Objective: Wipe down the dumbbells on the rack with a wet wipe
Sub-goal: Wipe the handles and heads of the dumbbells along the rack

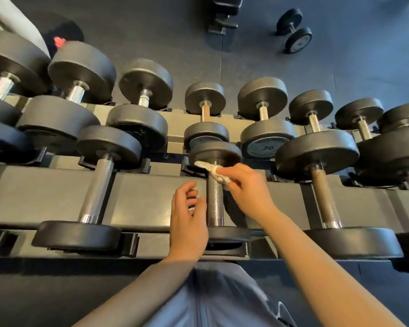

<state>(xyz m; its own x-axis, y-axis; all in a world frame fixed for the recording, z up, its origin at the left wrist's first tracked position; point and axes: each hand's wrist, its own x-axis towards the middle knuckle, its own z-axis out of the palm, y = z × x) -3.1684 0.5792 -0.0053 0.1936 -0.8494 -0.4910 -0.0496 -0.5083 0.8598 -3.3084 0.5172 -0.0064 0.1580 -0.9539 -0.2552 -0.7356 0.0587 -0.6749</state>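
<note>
The head camera looks down on a dark metal two-tier dumbbell rack (151, 197) loaded with black round-headed dumbbells. The landmark is the small dumbbell with a knurled chrome handle (215, 201) in the middle of the near tier.

The right hand (248, 185) comes in from the right of that dumbbell. Its grip is closed: curled fingers pinch a crumpled white wet wipe (213, 169) and press it against the far end of the chrome handle, where the handle meets the far black head. One end of the wipe trails left along the underside of that head.

The left hand (188, 215) is just left of the same handle, fingers loosely curled with nothing in them. Whether its fingertips touch the handle I cannot tell.

Left of the landmark dumbbell lies a larger dumbbell with a long chrome handle (96, 185); right of it lies a dumbbell with a brownish, worn handle (322, 197). Behind it on the far tier sits a dumbbell with "20" printed on its end cap (267, 142). Far beyond and to the right, a lone black dumbbell (293, 30) lies on the dark rubber floor (364, 55). Nearest the camera, below the rack, is grey-blue clothing (213, 300).
</note>
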